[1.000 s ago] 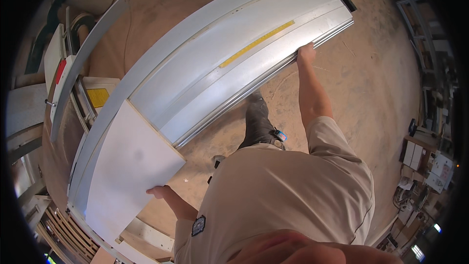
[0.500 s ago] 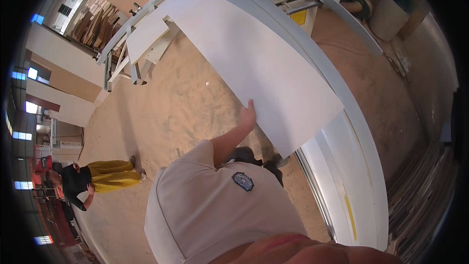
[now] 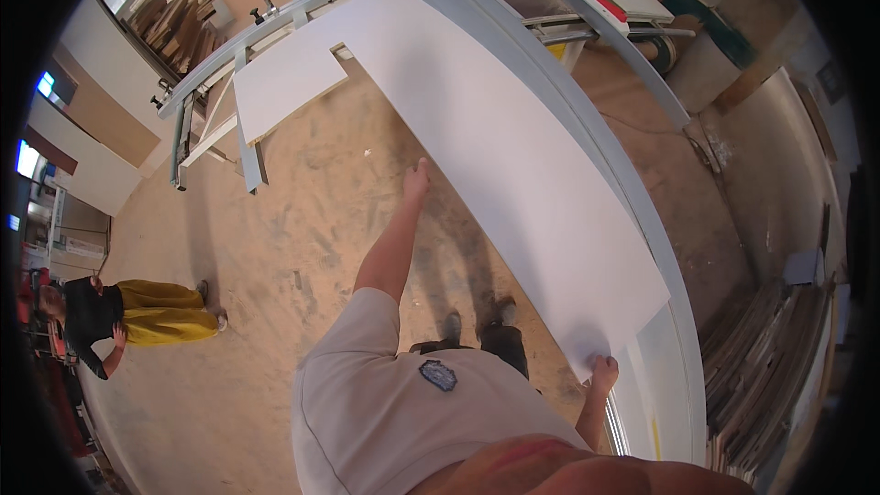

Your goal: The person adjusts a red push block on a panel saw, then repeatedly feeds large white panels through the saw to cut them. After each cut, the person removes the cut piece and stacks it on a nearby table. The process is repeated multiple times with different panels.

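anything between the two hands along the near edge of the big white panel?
Nothing. In the head view the left hand and right hand both grip the long white rectangular panel; its edge between them is bare, with sawdust-covered floor below.

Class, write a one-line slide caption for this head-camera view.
Left hand and right hand grip a long white panel over a saw table's metal rail in a workshop.

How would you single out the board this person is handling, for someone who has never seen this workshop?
Find the long grey metal saw table crossing the sawdust floor. On it lies the long white panel, left hand on its long edge, right hand at its near corner. The smaller white panel beyond is shorter, with no hand on it.
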